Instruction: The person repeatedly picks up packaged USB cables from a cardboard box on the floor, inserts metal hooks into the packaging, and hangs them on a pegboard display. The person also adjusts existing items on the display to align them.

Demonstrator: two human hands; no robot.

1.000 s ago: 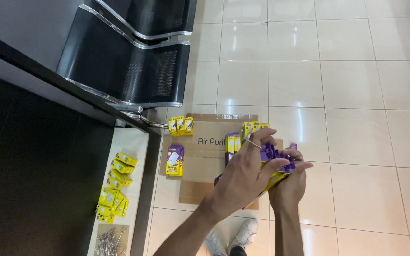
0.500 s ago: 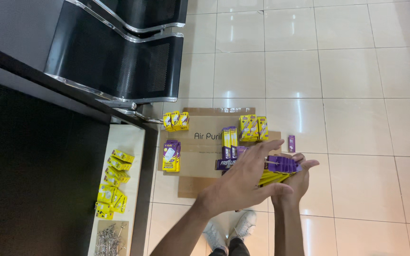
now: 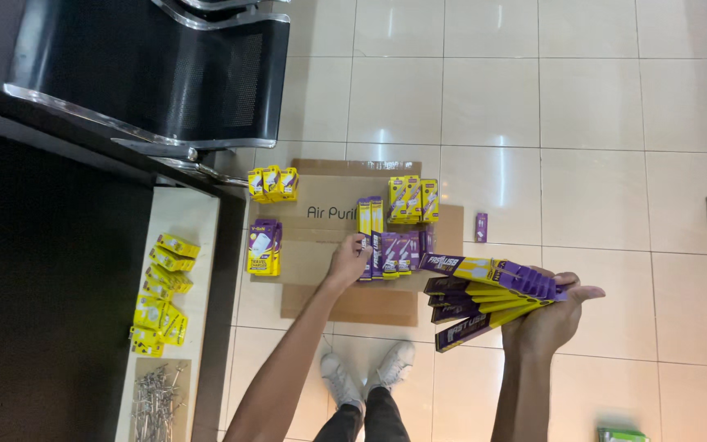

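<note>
**Over the cardboard, one hand down, one hand loaded**

Down on the cardboard [image 3: 345, 245] spread over the tiled floor [image 3: 599, 123], my left hand [image 3: 349, 260] is stretched out and its fingers are pinched on the edge of a purple box [image 3: 367, 260] in the middle row. That row of purple boxes [image 3: 398, 250] lies flat, side by side, just right of my fingertips. My right hand [image 3: 548, 317] is palm up, off to the right of the sheet, gripping a fanned stack [image 3: 484, 295] of purple-and-yellow packs, their ends pointing left toward the row.

Far side of the sheet: a yellow trio [image 3: 272, 182] at the left corner, and a yellow bunch [image 3: 413, 199] further right. Two tall yellow packs [image 3: 371, 214] stand just beyond the purple row. One bigger purple pack [image 3: 263, 247] lies alone at the left of the sheet. A lone small purple box [image 3: 481, 227] sits off the cardboard on the tile, to the right.

Left of it all, a pale shelf [image 3: 194, 213] carries a heap of yellow boxes [image 3: 159, 295] and, nearer me, a tray of metal hooks [image 3: 155, 401]. A black chair [image 3: 173, 74] sits at the far left. My white shoes [image 3: 370, 372] are right below, between my arms.
</note>
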